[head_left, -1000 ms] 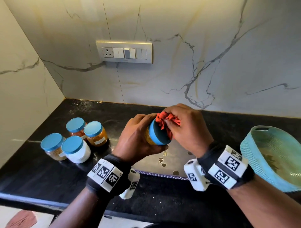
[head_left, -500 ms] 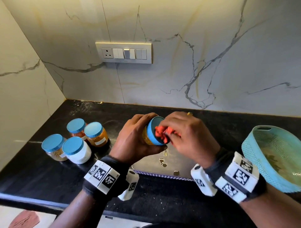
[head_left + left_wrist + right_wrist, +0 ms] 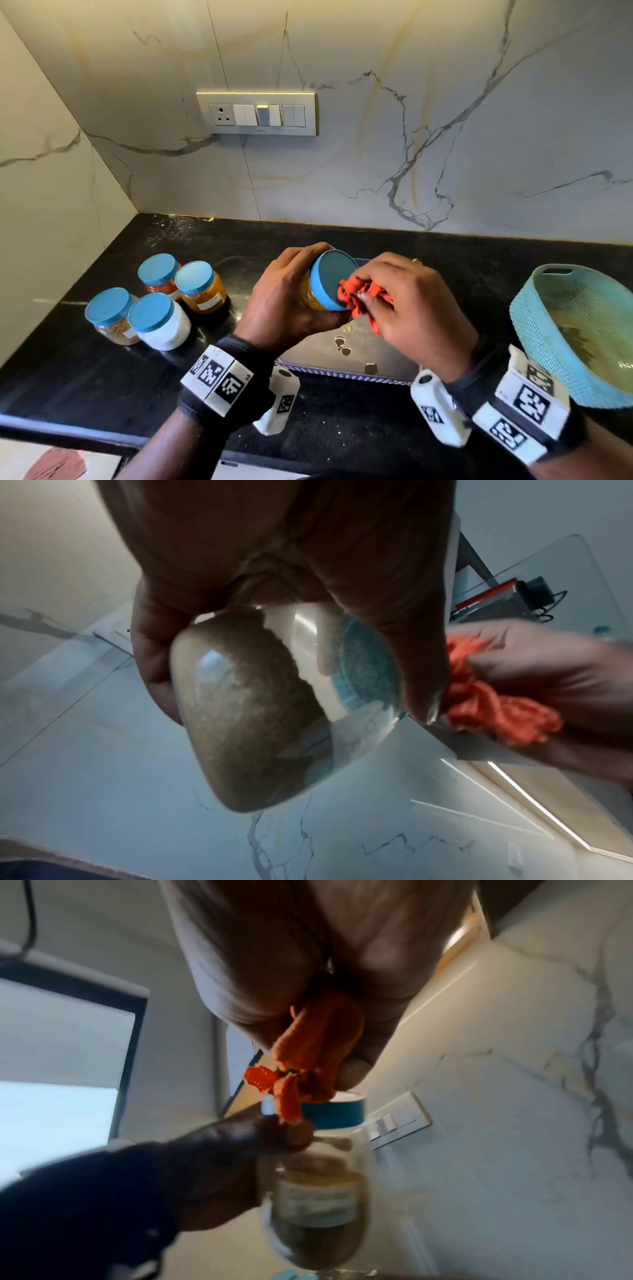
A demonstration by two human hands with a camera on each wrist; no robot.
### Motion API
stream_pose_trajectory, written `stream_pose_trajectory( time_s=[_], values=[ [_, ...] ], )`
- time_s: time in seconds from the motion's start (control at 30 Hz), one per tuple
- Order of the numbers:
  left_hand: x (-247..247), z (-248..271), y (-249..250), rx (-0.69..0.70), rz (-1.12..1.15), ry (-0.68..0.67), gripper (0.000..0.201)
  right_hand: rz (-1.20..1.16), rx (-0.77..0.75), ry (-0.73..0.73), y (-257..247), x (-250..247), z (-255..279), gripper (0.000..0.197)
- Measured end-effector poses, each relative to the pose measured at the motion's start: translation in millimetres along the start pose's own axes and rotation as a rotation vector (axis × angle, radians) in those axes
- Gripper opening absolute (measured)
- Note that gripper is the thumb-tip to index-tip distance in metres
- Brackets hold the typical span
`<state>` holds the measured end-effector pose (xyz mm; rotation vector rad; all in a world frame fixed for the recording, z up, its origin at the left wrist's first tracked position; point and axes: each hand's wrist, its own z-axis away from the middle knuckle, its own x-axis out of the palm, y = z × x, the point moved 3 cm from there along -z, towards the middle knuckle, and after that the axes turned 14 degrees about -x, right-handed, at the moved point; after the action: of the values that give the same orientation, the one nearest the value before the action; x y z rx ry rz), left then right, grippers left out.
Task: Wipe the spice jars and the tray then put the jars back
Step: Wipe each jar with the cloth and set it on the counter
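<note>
My left hand (image 3: 291, 294) grips a clear spice jar (image 3: 320, 286) with a blue lid, tilted so the lid faces right, above the shiny metal tray (image 3: 376, 356). My right hand (image 3: 407, 301) holds a bunched orange cloth (image 3: 359, 298) against the lower right edge of the lid. In the left wrist view the jar (image 3: 260, 710) shows brownish contents, with the cloth (image 3: 493, 696) beside my thumb. The right wrist view has the cloth (image 3: 315, 1047) hanging over the jar's lid (image 3: 334, 1112). Several other blue-lidded jars (image 3: 154, 301) stand grouped on the black counter at left.
A teal woven basket (image 3: 548, 342) sits at the right edge of the counter. A marble wall with a switch plate (image 3: 257, 113) rises behind. Another wall closes the left side. The counter's front edge (image 3: 68, 431) runs below my wrists.
The cloth in my right hand has slid from the top of the lid down to its lower right edge. The lid face is now uncovered. My left hand keeps the jar in place.
</note>
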<state>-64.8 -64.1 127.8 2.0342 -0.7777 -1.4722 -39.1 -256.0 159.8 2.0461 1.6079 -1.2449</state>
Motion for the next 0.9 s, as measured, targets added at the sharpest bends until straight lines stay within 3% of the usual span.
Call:
stream_pose_trajectory(
  time_s=[0.1,0.3,0.47,0.53,0.63,0.73,0.9],
  values=[
    [3,-1,2,0.005,-0.004,-0.029,0.086,-0.099,-0.071,-0.033,-10,-1,-1,0.019],
    [12,-9,9,-0.03,-0.05,-0.102,0.092,-0.048,0.025,0.076,11,1,-18,0.022],
    [1,-12,-1,-0.109,-0.011,-0.11,0.091,-0.073,-0.148,-0.13,3,-3,-6,0.027],
    [-3,-14,-8,-0.25,0.147,-0.142,0.087,-0.046,-0.065,-0.116,20,-8,-4,0.029],
    [-2,-16,-17,-0.514,0.639,-0.274,0.085,-0.113,0.121,0.099,39,-19,-5,0.029],
    [-2,-14,-21,-0.652,0.92,-0.356,0.105,-0.334,0.239,0.238,35,-17,-5,0.031],
    [-2,-15,-19,-0.668,1.049,-0.385,0.103,-0.3,0.091,0.232,14,-8,-13,0.04]
  ],
)
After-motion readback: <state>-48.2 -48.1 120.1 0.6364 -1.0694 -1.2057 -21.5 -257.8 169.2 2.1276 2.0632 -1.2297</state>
